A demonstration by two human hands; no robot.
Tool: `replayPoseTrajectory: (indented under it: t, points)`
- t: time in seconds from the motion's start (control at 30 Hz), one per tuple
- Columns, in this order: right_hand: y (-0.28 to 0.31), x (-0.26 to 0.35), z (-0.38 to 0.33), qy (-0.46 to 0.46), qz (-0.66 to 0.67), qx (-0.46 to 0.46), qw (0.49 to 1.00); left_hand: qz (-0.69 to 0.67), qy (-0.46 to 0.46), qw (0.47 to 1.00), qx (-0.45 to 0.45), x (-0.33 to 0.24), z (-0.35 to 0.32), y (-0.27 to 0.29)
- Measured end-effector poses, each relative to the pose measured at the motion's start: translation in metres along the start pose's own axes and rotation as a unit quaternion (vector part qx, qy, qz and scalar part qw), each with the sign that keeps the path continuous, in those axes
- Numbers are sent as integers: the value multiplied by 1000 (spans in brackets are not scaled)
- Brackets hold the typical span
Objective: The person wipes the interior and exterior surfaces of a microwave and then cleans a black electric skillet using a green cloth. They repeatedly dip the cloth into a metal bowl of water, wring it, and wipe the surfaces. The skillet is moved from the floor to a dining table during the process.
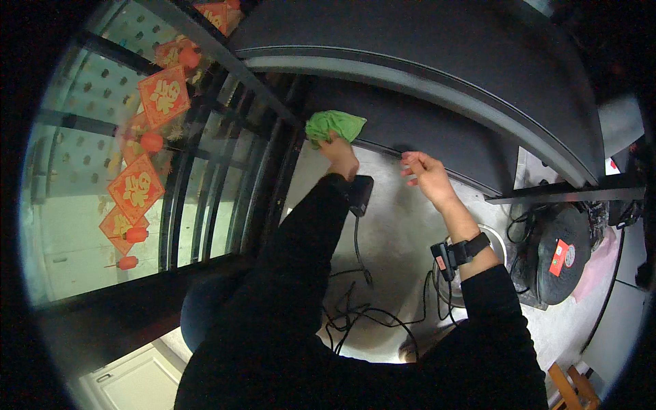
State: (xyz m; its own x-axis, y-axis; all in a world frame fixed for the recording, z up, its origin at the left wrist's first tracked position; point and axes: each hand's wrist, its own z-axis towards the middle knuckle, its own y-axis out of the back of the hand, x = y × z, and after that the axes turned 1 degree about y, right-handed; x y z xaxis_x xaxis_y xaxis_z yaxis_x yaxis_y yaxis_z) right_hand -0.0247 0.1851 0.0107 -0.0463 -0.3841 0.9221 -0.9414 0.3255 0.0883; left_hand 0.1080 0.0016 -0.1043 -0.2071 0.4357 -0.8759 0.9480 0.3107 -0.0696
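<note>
A crumpled green cloth (342, 126) lies against the left end of the lower dark shelf (410, 113), beside the black window frame. My left hand (337, 156) is closed on the cloth, its fingers partly buried in the folds. Nothing is held in my right hand (427, 176), which hovers near the shelf's front edge with loosely bent fingers a little apart. A black box-shaped device (361, 196) sits at my left wrist with a cable hanging from it. Another black device (444, 262) is strapped to my right wrist.
On the left stands a black-framed glass panel (236, 164) with red hanging decorations (137, 189). An upper dark shelf (424, 34) overhangs the lower one. Black cables (355, 311) loop over the pale floor below. At right rests a round black object (562, 256) with a red label.
</note>
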Motion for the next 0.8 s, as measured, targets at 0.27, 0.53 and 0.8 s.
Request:
replayPoseTrajectory:
  t: [0.27, 0.53, 0.8]
  points:
    - [58, 8, -6, 51, 93, -163, 981, -8, 183, 944, 273, 91, -195, -49]
    - [82, 16, -15, 39, 87, -177, 980, 58, 34, 966, 249, 19, -72, -3]
    - [58, 22, -27, 30, 77, -124, 989, -171, -11, 903, 395, -11, 71, 52]
